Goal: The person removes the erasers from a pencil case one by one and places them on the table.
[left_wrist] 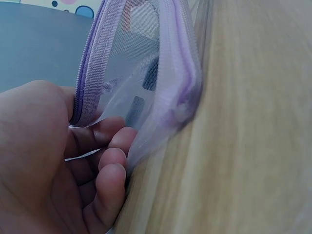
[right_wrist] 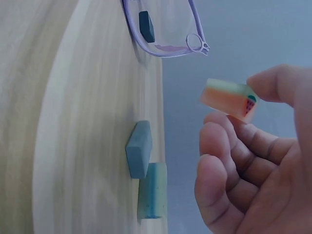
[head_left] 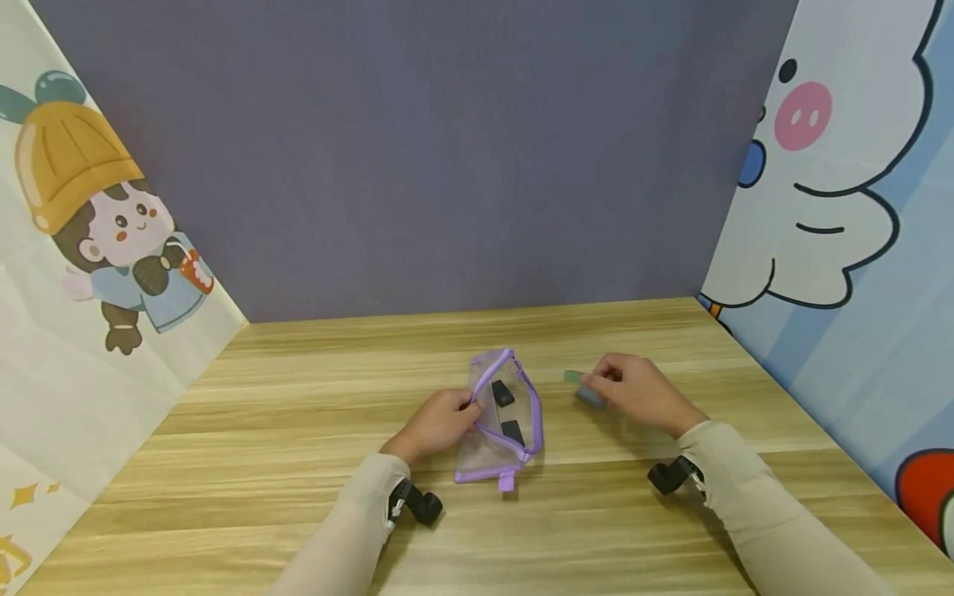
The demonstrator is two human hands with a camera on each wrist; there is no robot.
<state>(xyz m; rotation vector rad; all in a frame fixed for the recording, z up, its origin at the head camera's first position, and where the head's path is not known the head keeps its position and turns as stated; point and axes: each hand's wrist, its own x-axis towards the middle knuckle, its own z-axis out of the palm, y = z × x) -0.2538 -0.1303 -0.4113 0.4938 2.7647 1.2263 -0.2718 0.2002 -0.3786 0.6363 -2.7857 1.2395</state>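
My left hand (head_left: 440,422) pinches the near edge of a mesh zipper pouch (head_left: 537,418) with purple trim, between thumb and fingers. The pouch's mouth gapes, and two dark blocks (head_left: 503,394) lie inside. To the right of the pouch, my right hand (head_left: 633,389) is raised over the table. Between its thumb and fingers it pinches a small orange and pale-green eraser (right_wrist: 226,100) with a watermelon print. Below that hand, a blue-grey block (right_wrist: 139,151) and a green-blue block (right_wrist: 152,192) rest side by side on the wood.
The wood-grain table (head_left: 298,397) meets a grey panel (head_left: 447,165) at the back. Cartoon-printed sheets stand at the left (head_left: 45,331) and right. A black wrist camera (head_left: 417,501) sits on the left sleeve, another (head_left: 674,476) on the right.
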